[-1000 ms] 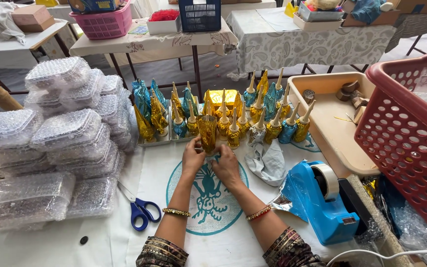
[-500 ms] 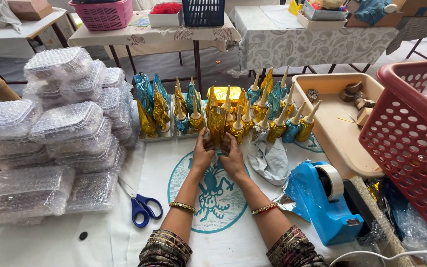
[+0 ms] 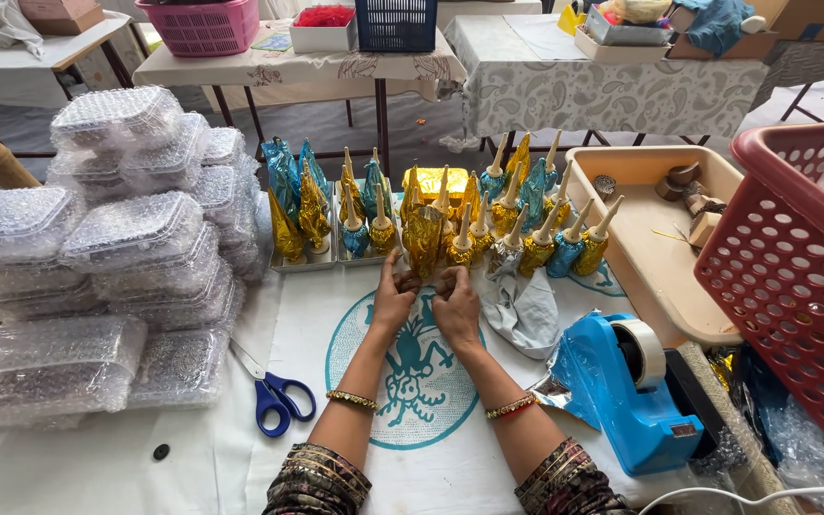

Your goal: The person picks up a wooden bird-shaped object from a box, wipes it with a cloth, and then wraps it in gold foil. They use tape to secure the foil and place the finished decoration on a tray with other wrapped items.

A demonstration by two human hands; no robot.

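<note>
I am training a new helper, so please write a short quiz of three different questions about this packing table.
1. True or false: both hands touch the gold foil-wrapped piece at the front of the rows.
2. Which tool lies nearest the left hand? A) blue scissors B) blue tape dispenser C) red basket
3. What fills the stack on the left side of the table?

Key
1. True; the right hand also meets its base.
2. A
3. Bubble-wrapped packs.
</note>
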